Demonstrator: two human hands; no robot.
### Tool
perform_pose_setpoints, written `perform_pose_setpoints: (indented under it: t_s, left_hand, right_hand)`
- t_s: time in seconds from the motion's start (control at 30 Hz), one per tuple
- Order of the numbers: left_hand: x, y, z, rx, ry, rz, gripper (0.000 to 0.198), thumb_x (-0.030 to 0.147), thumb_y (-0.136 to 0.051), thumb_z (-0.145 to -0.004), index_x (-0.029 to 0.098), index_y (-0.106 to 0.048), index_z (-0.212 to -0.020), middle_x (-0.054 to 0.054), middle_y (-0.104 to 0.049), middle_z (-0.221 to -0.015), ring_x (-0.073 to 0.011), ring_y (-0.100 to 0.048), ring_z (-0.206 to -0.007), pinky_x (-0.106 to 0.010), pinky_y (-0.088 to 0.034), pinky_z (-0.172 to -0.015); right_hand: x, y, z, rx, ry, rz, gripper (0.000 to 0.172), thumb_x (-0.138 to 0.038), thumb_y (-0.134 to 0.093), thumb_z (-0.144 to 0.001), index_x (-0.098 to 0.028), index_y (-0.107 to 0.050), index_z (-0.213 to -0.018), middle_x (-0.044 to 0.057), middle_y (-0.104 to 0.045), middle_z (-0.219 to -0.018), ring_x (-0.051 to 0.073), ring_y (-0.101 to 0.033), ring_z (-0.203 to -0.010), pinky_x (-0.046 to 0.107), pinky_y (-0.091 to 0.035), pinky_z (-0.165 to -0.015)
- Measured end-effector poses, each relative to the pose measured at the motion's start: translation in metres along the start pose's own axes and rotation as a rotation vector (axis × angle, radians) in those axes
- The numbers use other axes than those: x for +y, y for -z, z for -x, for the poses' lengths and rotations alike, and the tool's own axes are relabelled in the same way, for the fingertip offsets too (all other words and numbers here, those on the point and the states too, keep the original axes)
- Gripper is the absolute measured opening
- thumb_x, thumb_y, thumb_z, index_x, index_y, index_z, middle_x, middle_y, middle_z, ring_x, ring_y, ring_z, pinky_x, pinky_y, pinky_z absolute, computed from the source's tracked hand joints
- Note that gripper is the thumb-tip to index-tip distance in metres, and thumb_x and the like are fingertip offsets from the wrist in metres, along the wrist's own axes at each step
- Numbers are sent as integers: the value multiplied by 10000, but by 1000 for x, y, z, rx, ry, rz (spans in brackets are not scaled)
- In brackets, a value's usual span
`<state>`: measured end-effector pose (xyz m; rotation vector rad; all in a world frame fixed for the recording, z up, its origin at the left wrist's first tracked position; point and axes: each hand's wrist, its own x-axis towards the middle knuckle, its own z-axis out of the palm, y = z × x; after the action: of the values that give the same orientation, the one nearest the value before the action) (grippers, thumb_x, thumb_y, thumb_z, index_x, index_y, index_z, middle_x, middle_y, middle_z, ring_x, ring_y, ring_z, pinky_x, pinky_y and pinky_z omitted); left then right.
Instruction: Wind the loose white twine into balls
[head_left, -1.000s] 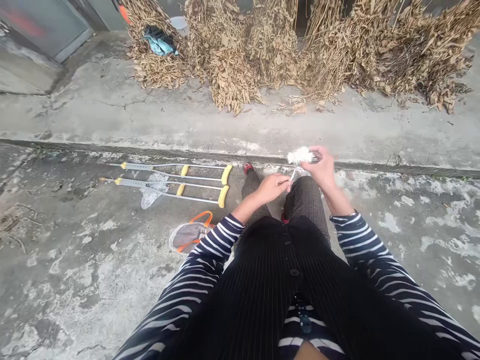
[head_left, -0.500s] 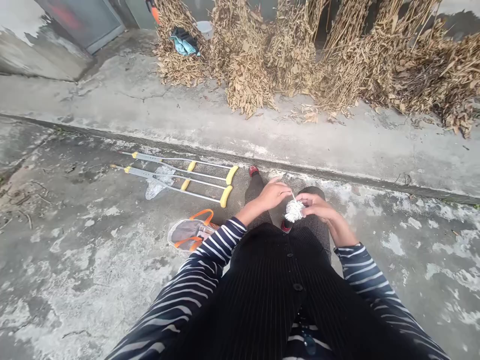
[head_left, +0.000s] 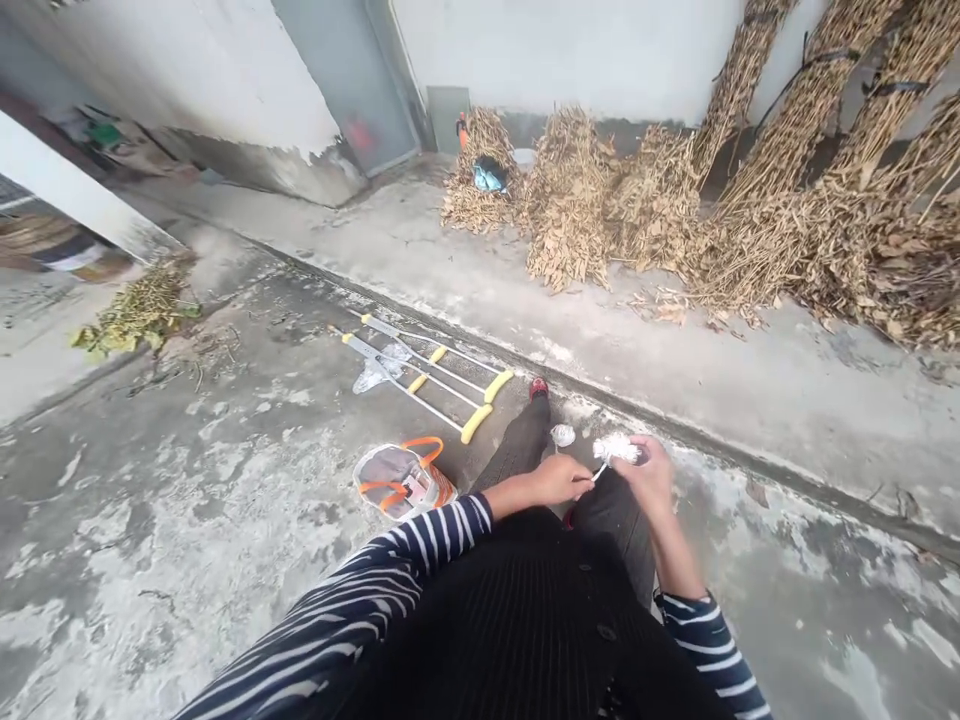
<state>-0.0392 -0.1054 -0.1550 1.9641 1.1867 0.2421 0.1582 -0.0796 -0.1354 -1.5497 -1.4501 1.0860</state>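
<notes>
My left hand [head_left: 556, 480] pinches a thin white stick [head_left: 598, 472] above my lap. A white fluffy wad [head_left: 615, 449] sits at the stick's upper end, and my right hand [head_left: 649, 476] grips that wad from the far side. Just beyond my hands, a small shiny round object [head_left: 562, 435] with a thin stem rests near my dark trousers [head_left: 521, 450]. I cannot tell what it is. A red shoe [head_left: 538, 388] shows past my knee.
A pair of crutches with yellow grips [head_left: 424, 375] and a crumpled clear plastic bag [head_left: 379, 368] lie on the concrete to my left. An orange-handled bag [head_left: 401, 482] sits nearer. Beyond a low concrete step [head_left: 675, 430], bundles of dried plant stalks [head_left: 570, 205] lean along a wall.
My hands have moved apart from their close hold around the wad, which now stays with my right hand. The view has swung left and up, showing more wall and ground.
</notes>
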Motion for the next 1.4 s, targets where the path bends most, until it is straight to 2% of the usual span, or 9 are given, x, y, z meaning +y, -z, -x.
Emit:
perform_pose_setpoints:
  t_s: [0.1,0.27,0.47,0.57,0.67,0.8,1.0,1.23,1.4]
  left_hand:
    - [12,9,8,23,-37,-194,271,244,-594,-926,184,-635,-664,23,-644,-624,-122,-571,-653,-263,-444,-886]
    - [23,35,17,130,-94,-411,196,225,-572,-927,202,-701,-782,-13,-708,-742,-158,-643,-759,-398,-371,-1141]
    - [28,62,0,212,-192,-289,243,268,-525,-985,214,-747,-903,-20,-761,-868,-156,-673,-912,-428,-281,-1230]
    - [26,57,-16,156,-171,-61,271,319,-520,-1005,213,-763,-950,-4,-792,-932,-142,-683,-900,-397,-298,-1216]
    - [23,43,-27,167,-96,91,275,325,-541,-991,191,-780,-1013,-33,-802,-1004,-169,-682,-923,-359,-398,-1117]
    - [25,23,-30,152,-30,170,302,330,-553,-973,159,-777,-863,-45,-785,-895,-172,-661,-851,-282,-479,-892]
    - [35,26,-25,96,-109,24,312,271,-514,-978,178,-683,-733,14,-691,-686,-118,-575,-672,-312,-441,-1024]
    - [34,73,-16,-19,-196,-316,284,173,-548,-897,191,-617,-622,31,-558,-543,-124,-510,-574,-400,-375,-1142]
    - [33,112,-21,132,-394,-326,234,181,-555,-927,190,-705,-747,-22,-706,-774,-178,-640,-892,-458,-252,-1256]
  right_hand:
    - [-1,-2,-6,91,27,224,353,-331,-678,-612,-232,-631,-947,95,-712,-966,319,-658,-883,457,-517,-849]
    - [-6,-1,-4,-119,62,298,332,-213,-671,-569,-254,-662,-898,68,-714,-971,318,-650,-947,419,-499,-844]
    - [-13,15,9,-621,-66,-330,309,-198,-762,-575,-217,-684,-873,-18,-676,-772,189,-641,-756,263,-471,-634]
    - [-11,27,16,-711,-184,-611,356,-161,-808,-557,-197,-705,-896,-4,-704,-814,148,-636,-698,217,-475,-544]
    - [-11,37,23,-567,-272,-820,378,-158,-857,-541,-191,-727,-894,11,-725,-849,113,-622,-620,205,-512,-507]
    - [-18,44,19,-182,-314,-881,431,-237,-901,-518,-229,-739,-917,21,-750,-936,139,-662,-685,231,-562,-531]
    - [-20,28,-5,278,-25,-132,432,-328,-799,-567,-203,-702,-968,50,-735,-928,233,-645,-821,386,-544,-764]
    - [-10,3,-4,270,101,474,415,-254,-639,-635,-186,-715,-1038,135,-719,-1058,335,-597,-1055,433,-461,-912]
    - [-36,6,-3,-142,62,314,413,-206,-688,-579,-222,-706,-991,35,-703,-967,255,-604,-927,383,-470,-863]
